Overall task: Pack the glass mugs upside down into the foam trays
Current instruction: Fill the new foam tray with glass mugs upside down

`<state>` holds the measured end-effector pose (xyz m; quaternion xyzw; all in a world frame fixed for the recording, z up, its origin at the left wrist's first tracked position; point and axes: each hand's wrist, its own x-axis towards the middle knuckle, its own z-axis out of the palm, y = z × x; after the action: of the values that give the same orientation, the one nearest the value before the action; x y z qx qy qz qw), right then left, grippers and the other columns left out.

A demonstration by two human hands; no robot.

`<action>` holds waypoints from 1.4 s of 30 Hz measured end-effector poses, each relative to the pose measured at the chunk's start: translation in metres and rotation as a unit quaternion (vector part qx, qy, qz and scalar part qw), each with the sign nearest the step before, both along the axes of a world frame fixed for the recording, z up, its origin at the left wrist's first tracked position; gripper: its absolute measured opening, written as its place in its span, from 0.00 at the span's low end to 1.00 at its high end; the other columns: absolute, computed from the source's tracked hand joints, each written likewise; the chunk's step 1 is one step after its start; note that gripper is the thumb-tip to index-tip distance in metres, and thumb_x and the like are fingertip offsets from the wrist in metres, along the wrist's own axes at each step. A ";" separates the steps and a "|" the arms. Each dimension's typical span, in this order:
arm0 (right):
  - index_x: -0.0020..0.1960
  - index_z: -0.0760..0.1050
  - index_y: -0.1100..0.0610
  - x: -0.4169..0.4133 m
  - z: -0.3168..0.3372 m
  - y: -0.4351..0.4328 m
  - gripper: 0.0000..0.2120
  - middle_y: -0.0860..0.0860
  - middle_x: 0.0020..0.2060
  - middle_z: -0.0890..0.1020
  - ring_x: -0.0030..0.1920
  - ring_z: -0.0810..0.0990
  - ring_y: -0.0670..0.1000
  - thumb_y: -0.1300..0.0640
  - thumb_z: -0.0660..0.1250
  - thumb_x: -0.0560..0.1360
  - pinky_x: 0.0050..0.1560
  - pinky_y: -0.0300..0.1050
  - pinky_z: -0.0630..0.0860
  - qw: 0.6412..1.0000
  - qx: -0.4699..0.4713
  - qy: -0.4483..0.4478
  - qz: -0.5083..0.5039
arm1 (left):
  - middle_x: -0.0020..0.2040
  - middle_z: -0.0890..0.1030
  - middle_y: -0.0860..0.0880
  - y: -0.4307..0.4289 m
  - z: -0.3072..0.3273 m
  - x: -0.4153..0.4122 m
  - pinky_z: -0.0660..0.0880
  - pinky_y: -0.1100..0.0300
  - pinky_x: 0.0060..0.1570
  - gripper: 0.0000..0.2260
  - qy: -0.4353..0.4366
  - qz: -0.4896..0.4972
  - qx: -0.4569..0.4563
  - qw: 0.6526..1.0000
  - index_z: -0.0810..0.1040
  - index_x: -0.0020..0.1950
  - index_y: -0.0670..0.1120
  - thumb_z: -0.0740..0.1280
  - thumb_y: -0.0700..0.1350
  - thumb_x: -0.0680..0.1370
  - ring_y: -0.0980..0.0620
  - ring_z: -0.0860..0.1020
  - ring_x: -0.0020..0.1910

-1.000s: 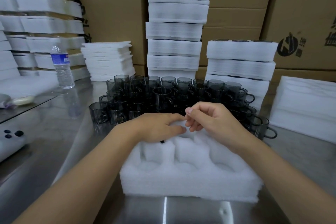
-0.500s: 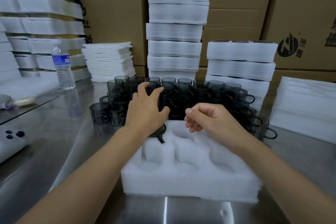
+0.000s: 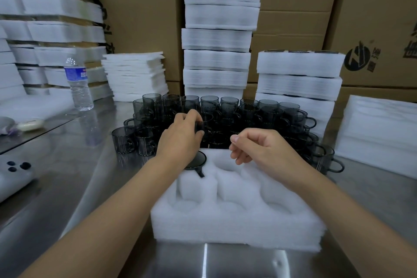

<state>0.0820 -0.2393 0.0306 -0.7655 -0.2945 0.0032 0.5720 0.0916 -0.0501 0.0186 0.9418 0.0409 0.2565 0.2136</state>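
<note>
The left hand (image 3: 180, 135) pinches an upright mug (image 3: 201, 126) in the cluster; the right hand (image 3: 259, 146) hovers loosely curled, empty. In the foam tray (image 3: 237, 223) one inverted mug (image 3: 196, 158) sits, handle toward the person.

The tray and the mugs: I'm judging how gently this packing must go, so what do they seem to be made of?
The tray looks like soft white layered foam, matte: its front wall shows stacked sheets and fuzzy cut edges. The mugs look like smoky grey glass, glossy and see-through, with vertical ribs catching light.
</note>
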 end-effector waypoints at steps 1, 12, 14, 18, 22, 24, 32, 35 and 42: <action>0.37 0.79 0.57 0.000 0.000 0.000 0.13 0.51 0.33 0.83 0.34 0.80 0.46 0.55 0.65 0.78 0.40 0.35 0.76 1.000 0.002 0.000 0.001 | 0.61 0.70 0.47 0.000 0.000 0.000 0.71 0.53 0.44 0.09 -0.005 -0.003 -0.001 1.000 0.68 0.58 0.48 0.63 0.45 0.80 0.47 0.72 0.43; 0.45 0.76 0.52 0.010 -0.002 -0.001 0.02 0.47 0.42 0.81 0.43 0.81 0.43 0.55 0.66 0.76 0.39 0.35 0.78 0.988 0.110 -0.004 -0.110 | 0.64 0.73 0.45 -0.012 0.008 -0.010 0.70 0.57 0.44 0.07 -0.213 -0.147 0.078 0.963 0.75 0.50 0.43 0.70 0.40 0.74 0.44 0.78 0.50; 0.47 0.75 0.52 0.012 -0.003 -0.001 0.03 0.47 0.46 0.80 0.45 0.82 0.44 0.52 0.66 0.76 0.41 0.37 0.79 0.982 0.136 0.017 -0.127 | 0.64 0.73 0.44 -0.015 0.009 -0.013 0.72 0.56 0.45 0.06 -0.220 -0.189 0.086 0.953 0.75 0.49 0.42 0.70 0.40 0.74 0.44 0.78 0.49; 0.52 0.73 0.52 0.014 -0.003 0.001 0.09 0.49 0.48 0.80 0.47 0.83 0.46 0.48 0.66 0.75 0.43 0.39 0.79 0.980 0.153 0.061 -0.114 | 0.65 0.72 0.46 -0.017 0.010 -0.015 0.71 0.62 0.44 0.06 -0.217 -0.226 0.097 0.945 0.76 0.50 0.42 0.70 0.40 0.75 0.49 0.78 0.52; 0.53 0.72 0.53 0.015 -0.003 0.002 0.10 0.48 0.43 0.81 0.43 0.84 0.46 0.51 0.68 0.75 0.41 0.37 0.79 0.979 0.161 0.073 -0.104 | 0.66 0.72 0.47 -0.016 0.008 -0.015 0.71 0.62 0.42 0.06 -0.220 -0.229 0.098 0.943 0.77 0.50 0.43 0.70 0.41 0.75 0.55 0.74 0.56; 0.53 0.72 0.53 0.016 -0.004 0.001 0.10 0.49 0.43 0.82 0.43 0.84 0.45 0.53 0.69 0.74 0.41 0.37 0.79 0.978 0.165 0.076 -0.102 | 0.65 0.72 0.48 -0.016 0.007 -0.015 0.72 0.61 0.40 0.07 -0.224 -0.229 0.095 0.942 0.76 0.50 0.44 0.71 0.42 0.74 0.57 0.73 0.54; 0.52 0.74 0.52 0.018 -0.002 -0.003 0.09 0.44 0.38 0.82 0.35 0.80 0.38 0.52 0.69 0.73 0.37 0.35 0.76 0.973 0.183 0.062 -0.129 | 0.56 0.70 0.62 -0.013 0.004 -0.014 0.71 0.70 0.43 0.35 -0.138 -0.256 0.000 0.957 0.60 0.68 0.62 0.76 0.51 0.67 0.65 0.73 0.48; 0.52 0.76 0.54 0.016 -0.001 -0.003 0.12 0.43 0.36 0.82 0.40 0.81 0.41 0.50 0.69 0.72 0.38 0.36 0.76 0.974 0.181 0.051 -0.130 | 0.58 0.69 0.61 -0.012 0.004 -0.015 0.74 0.65 0.43 0.39 -0.128 -0.274 0.025 0.953 0.60 0.72 0.60 0.76 0.51 0.66 0.65 0.72 0.49; 0.51 0.76 0.50 0.018 -0.003 -0.006 0.14 0.48 0.47 0.82 0.48 0.82 0.50 0.45 0.72 0.69 0.50 0.45 0.77 0.968 0.183 -0.010 -0.173 | 0.62 0.65 0.61 -0.011 0.006 -0.019 0.77 0.57 0.45 0.37 -0.116 -0.295 0.060 0.947 0.59 0.74 0.61 0.71 0.55 0.68 0.64 0.72 0.49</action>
<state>0.1004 -0.2450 0.0277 -0.6871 -0.1587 -0.1572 0.6914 0.0726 -0.0610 0.0250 0.8865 -0.2791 0.2917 0.2261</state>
